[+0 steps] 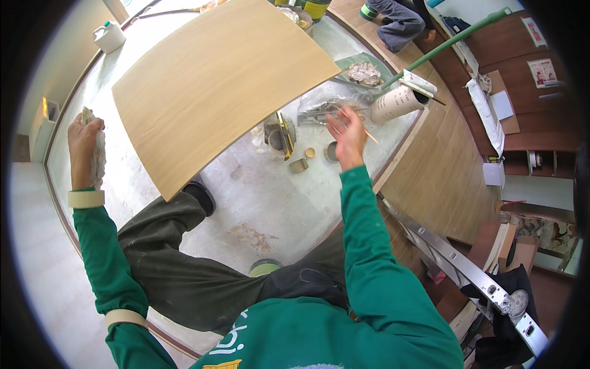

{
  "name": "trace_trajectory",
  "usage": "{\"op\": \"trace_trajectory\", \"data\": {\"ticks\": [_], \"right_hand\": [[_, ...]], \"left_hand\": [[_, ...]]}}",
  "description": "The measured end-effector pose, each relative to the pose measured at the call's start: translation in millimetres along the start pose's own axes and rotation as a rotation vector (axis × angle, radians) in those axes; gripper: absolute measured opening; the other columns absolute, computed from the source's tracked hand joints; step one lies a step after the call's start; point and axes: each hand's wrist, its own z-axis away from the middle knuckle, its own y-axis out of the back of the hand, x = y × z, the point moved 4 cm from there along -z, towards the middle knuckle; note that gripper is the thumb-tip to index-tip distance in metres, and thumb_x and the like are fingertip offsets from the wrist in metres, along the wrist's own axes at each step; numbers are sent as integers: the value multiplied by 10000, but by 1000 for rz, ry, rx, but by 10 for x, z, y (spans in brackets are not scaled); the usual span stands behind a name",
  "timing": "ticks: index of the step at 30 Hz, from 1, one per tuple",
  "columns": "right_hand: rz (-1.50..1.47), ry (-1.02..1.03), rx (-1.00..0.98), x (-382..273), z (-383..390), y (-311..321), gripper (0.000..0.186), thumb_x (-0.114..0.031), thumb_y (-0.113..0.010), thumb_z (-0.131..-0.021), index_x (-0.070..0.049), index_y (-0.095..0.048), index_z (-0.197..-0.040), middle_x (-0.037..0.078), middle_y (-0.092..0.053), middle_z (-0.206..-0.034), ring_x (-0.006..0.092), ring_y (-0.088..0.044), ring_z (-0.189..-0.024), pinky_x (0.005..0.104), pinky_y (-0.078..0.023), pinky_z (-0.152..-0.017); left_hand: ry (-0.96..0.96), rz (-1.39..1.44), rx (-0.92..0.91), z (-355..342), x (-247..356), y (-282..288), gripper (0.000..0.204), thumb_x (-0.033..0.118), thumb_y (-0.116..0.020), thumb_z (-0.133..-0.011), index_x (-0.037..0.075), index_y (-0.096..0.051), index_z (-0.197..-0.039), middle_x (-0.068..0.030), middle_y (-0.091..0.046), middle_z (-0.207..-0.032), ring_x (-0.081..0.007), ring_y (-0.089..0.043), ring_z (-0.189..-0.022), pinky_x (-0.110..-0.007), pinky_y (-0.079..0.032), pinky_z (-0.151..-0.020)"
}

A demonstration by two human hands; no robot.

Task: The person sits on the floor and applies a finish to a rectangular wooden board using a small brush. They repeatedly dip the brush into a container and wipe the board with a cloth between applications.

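Note:
My left hand (85,138), at the far left, is closed round a crumpled whitish rag (98,161) that hangs below the fingers. A tan roll of tape (86,199) circles that wrist, and another tape roll (125,317) sits near the elbow. My right hand (349,136) is raised with its fingers apart, above a clear plastic bag (316,111). A thin wooden stick (371,136) shows just beside it; whether they touch is unclear. Between my hands lies a large light wood-grain panel (215,86). By its edge are a yellow-and-black utility knife (284,132) and a small tin (298,166).
A printed cylinder (396,103) and a green tray (375,64) of crumpled material stand at right. A green pole (455,44) leans behind them. An aluminium ladder (455,258) lies lower right. A white jug (109,37) stands far left. Another person's legs (399,24) show at the top.

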Motion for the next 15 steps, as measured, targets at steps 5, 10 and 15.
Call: {"op": "trace_trajectory", "data": {"ticks": [5, 10, 15], "right_hand": [[188, -45, 109, 236, 323, 957, 329, -173, -560, -913, 16, -613, -1177, 137, -698, -1006, 257, -721, -890, 339, -572, -728], [337, -150, 26, 707, 378, 1205, 215, -98, -637, -853, 31, -689, -1018, 112, -725, -853, 213, -723, -755, 292, -567, -680], [452, -193, -14, 1325, 155, 1259, 225, -143, -644, -871, 6, -714, -1025, 104, -741, -893, 187, -727, -810, 292, -563, -713]], "left_hand": [[-151, -87, -109, 616, 1009, -425, 219, 189, -691, -877, 15, -699, -1009, -26, -633, -748, -93, -550, -620, -269, -433, -576], [-260, -105, -174, 1099, 1590, -779, 217, 238, -716, -902, 31, -712, -969, -7, -626, -750, -83, -548, -647, -252, -434, -597], [-297, -260, -222, 1125, 1719, -1099, 236, 269, -718, -908, 36, -697, -943, -7, -599, -747, -80, -545, -679, -251, -440, -621]]}}
